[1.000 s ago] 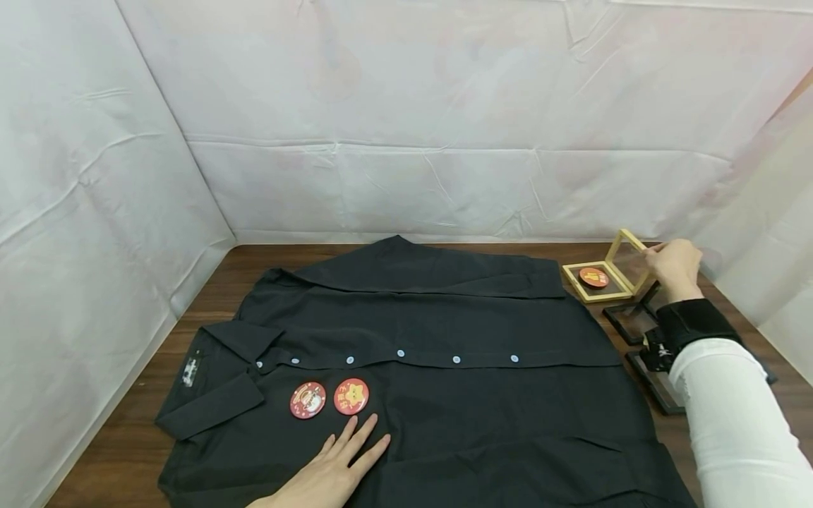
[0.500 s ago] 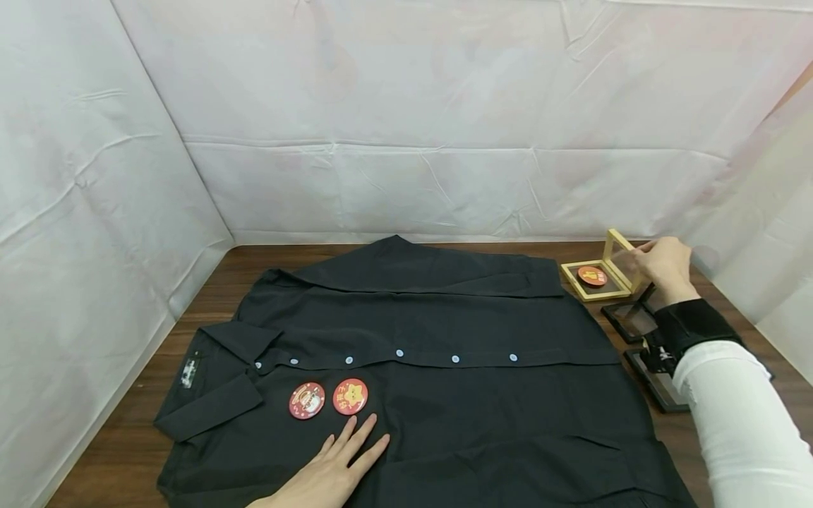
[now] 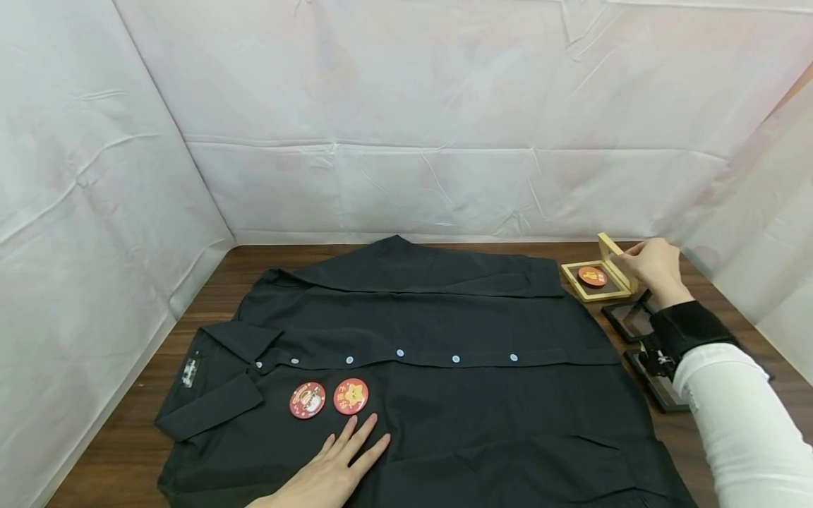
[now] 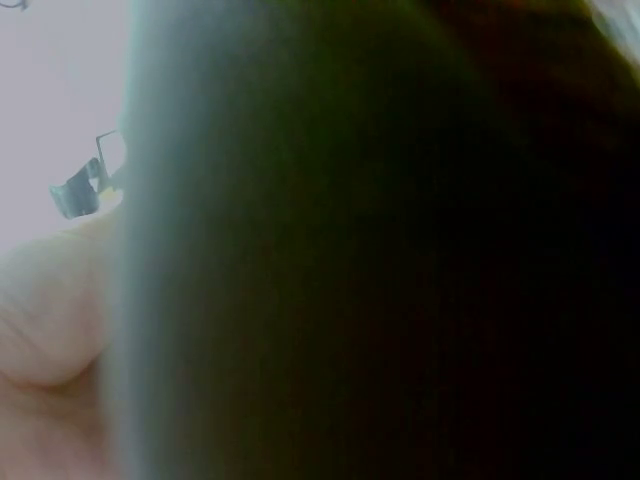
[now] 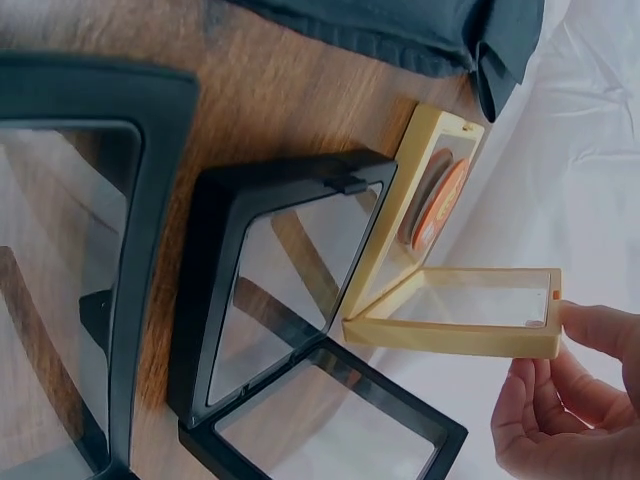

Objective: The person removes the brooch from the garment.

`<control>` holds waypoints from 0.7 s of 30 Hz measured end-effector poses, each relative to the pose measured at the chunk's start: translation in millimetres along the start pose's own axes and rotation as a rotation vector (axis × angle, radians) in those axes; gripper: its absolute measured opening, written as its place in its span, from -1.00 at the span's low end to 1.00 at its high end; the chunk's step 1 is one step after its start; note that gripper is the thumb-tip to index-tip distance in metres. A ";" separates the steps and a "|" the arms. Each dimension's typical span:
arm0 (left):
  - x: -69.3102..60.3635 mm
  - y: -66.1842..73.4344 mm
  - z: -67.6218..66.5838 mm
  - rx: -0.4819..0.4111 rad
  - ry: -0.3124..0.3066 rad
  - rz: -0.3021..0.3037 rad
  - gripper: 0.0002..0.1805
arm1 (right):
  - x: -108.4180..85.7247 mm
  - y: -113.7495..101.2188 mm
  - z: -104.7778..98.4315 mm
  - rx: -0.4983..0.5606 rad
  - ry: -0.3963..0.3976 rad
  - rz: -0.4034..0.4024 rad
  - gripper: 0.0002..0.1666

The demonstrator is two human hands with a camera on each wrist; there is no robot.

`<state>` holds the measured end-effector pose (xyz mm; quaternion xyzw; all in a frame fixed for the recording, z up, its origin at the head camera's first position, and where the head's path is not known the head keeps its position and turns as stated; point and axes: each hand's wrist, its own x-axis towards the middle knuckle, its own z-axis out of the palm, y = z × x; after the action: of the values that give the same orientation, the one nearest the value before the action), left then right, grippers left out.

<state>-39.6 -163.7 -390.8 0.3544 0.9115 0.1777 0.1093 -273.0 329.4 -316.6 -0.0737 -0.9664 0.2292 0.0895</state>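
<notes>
Head view: right hand [image 3: 654, 268] is pinching the raised lid [image 3: 611, 245] of a yellow case [image 3: 607, 296], thumb and fingers at its free edge. Case is sitting at the right end of the wooden counter [image 3: 117, 458], near the back, just beside the upper right corner of a black shirt [image 3: 483, 409]. Orange badge [image 3: 592, 276] is lying in the base of the case; the lid is standing up on the right side.

Left hand [image 3: 327, 473] is resting on the shirt, fingers straight and spread, grasping nothing. Fingertips are lying just beside two round red badges: one with a star [image 3: 351, 396], one with a white figure [image 3: 308, 401]. Both badges are sitting side by side on the shirt, below the collar-end buttons. Shirt is lying spread sideways, collar to the left, pale buttons [image 3: 400, 353] running across in a row, label [image 3: 190, 372] showing inside the collar.

Right wrist view: smaller black case [image 5: 207, 270] is lying just beside the yellow one, its clear-windowed lid also raised. Larger black case [image 5: 160, 180] is lying next along, partly cut off.

Left wrist view: dark blur is filling most of it; some skin is showing at left. White sheets [image 3: 381, 85] are hanging around the counter; a black strap [image 3: 695, 327] is circling the right wrist.
</notes>
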 end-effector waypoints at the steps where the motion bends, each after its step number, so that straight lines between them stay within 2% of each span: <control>1: 0.1 0.0 -0.1 -0.002 -0.001 0.000 -0.03 | 0.2 -0.8 1.0 -0.001 0.000 -0.002 -0.55; 10: -0.1 -0.9 -0.1 -0.008 -0.005 -0.007 -0.02 | 2.2 -8.7 11.9 -0.050 -0.016 -0.084 -0.69; 17: -1.5 -0.2 0.3 -0.001 0.014 -0.002 -0.02 | 0.2 -14.9 19.1 -0.055 -0.062 -0.027 -0.71; 21: -1.8 -0.1 0.3 0.002 0.016 -0.002 -0.02 | -0.1 -18.5 21.6 -0.075 -0.072 -0.025 -0.73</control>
<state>-38.3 -164.8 -391.0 0.3521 0.9130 0.1796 0.1016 -279.2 303.8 -327.2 -0.0565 -0.9778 0.1943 0.0547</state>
